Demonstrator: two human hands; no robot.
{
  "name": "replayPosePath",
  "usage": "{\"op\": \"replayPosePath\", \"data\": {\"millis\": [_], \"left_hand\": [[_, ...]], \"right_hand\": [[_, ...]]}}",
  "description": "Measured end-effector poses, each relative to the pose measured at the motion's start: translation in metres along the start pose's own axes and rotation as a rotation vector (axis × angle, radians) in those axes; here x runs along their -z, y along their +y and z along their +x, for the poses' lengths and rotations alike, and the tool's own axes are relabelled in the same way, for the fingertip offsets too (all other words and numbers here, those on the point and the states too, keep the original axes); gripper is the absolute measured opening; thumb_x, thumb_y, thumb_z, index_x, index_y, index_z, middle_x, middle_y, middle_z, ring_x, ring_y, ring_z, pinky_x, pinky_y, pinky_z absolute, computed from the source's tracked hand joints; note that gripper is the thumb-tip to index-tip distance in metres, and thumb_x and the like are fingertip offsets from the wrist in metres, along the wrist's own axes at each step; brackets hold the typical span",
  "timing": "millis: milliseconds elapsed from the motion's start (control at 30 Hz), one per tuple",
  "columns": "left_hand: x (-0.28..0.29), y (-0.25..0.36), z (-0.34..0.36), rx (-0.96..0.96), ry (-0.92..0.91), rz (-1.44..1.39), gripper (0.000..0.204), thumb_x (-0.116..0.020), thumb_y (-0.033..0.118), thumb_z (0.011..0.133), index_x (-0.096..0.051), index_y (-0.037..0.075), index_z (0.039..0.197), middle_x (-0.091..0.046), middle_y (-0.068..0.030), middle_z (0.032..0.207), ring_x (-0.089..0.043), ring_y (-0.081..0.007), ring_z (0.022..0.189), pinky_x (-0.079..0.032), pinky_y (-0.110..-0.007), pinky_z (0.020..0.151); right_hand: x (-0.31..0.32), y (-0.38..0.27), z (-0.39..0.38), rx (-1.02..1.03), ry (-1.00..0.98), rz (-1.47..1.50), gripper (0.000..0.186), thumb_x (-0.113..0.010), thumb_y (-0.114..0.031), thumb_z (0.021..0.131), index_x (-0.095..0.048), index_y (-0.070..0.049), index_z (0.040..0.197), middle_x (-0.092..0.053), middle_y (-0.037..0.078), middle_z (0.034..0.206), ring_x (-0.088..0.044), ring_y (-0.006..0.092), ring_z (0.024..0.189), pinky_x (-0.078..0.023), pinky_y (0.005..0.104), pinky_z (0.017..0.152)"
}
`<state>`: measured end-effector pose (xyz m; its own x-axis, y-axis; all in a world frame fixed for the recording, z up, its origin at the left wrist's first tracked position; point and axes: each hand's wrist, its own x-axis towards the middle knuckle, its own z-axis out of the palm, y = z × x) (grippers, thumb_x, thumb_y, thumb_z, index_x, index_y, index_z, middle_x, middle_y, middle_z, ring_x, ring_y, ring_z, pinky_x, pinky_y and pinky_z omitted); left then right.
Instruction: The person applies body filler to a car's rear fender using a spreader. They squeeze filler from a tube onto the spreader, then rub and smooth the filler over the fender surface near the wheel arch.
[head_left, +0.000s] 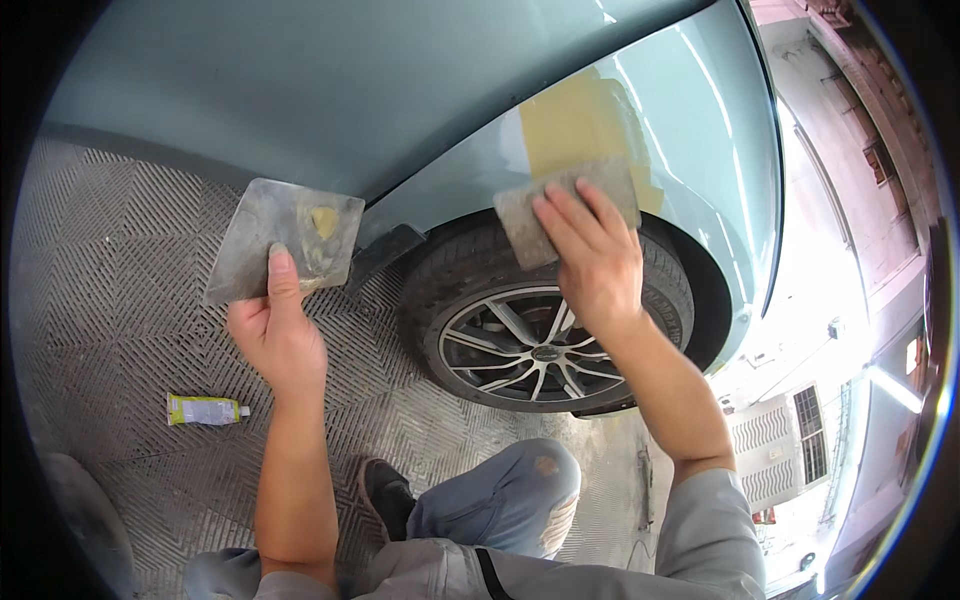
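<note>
My left hand (283,335) grips a flat metal plate (255,235) by its lower edge, thumb on top. A small dab of yellow body filler (323,221) sits on the plate's right part. In my right hand (598,255) is a grey, flat filler spreader (522,225), its fingers spread along the face. The spreader's upper edge lies at the lower end of a yellow filler patch (575,115) on the pale blue-green fender (690,150), just above the wheel arch. Whether the edge presses on the panel I cannot tell.
Below the arch stands the wheel (545,350) with its dark tyre. The car door (280,90) fills the upper left. A yellow-green tube (205,410) lies on the ribbed floor mat (120,330), left of my forearm. My bent knee (545,480) is close below the wheel.
</note>
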<state>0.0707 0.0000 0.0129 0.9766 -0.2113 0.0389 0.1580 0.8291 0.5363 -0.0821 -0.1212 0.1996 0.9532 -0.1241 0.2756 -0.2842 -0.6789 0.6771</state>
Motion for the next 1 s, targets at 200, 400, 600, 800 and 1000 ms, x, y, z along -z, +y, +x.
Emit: {"op": "replayPosePath", "data": {"millis": [200,400,600,800,1000], "left_hand": [[0.005,-0.001,0.003,0.102,-0.001,-0.037,0.022,-0.059,0.014,0.092,-0.061,-0.008,0.092,-0.063,-0.0080,0.089,-0.059,-0.0109,0.079,-0.052,-0.024,0.069],[0.010,0.001,0.005,0.122,-0.003,-0.001,0.022,-0.059,0.014,0.092,-0.059,-0.006,0.100,-0.062,-0.0067,0.094,-0.059,-0.0101,0.080,-0.051,-0.023,0.068],[0.008,-0.002,0.004,0.150,-0.013,-0.058,0.021,-0.057,0.013,0.093,-0.059,-0.006,0.100,-0.062,-0.0057,0.093,-0.059,-0.0100,0.080,-0.051,-0.023,0.069],[0.005,-0.004,0.002,0.195,-0.031,-0.096,0.019,-0.057,0.012,0.093,-0.059,-0.006,0.097,-0.062,-0.0067,0.092,-0.060,-0.0103,0.079,-0.051,-0.024,0.070],[0.006,-0.007,0.000,0.218,-0.045,-0.129,0.019,-0.057,0.012,0.092,-0.059,-0.007,0.097,-0.063,-0.0075,0.092,-0.060,-0.0108,0.079,-0.051,-0.024,0.070]], "right_hand": [[-0.030,-0.007,0.038,0.072,-0.069,-0.159,0.048,-0.064,-0.011,0.072,-0.057,-0.013,0.120,-0.053,0.000,0.129,-0.042,0.0239,0.126,-0.044,0.0391,0.086],[-0.045,-0.014,0.051,0.122,-0.102,-0.215,0.039,-0.057,-0.016,0.080,-0.058,-0.009,0.118,-0.053,0.003,0.128,-0.042,0.0260,0.126,-0.040,0.0420,0.092],[-0.045,-0.014,0.057,0.122,-0.118,-0.210,0.041,-0.056,-0.015,0.079,-0.057,-0.009,0.119,-0.052,0.003,0.129,-0.041,0.0255,0.127,-0.041,0.0413,0.090],[-0.045,-0.014,0.060,0.108,-0.147,-0.211,0.041,-0.056,-0.014,0.079,-0.056,-0.009,0.120,-0.051,0.003,0.130,-0.041,0.0251,0.127,-0.042,0.0415,0.088],[-0.048,-0.013,0.058,0.096,-0.121,-0.196,0.041,-0.057,-0.014,0.079,-0.056,-0.009,0.120,-0.051,0.003,0.129,-0.040,0.0248,0.127,-0.042,0.0404,0.086]]}}
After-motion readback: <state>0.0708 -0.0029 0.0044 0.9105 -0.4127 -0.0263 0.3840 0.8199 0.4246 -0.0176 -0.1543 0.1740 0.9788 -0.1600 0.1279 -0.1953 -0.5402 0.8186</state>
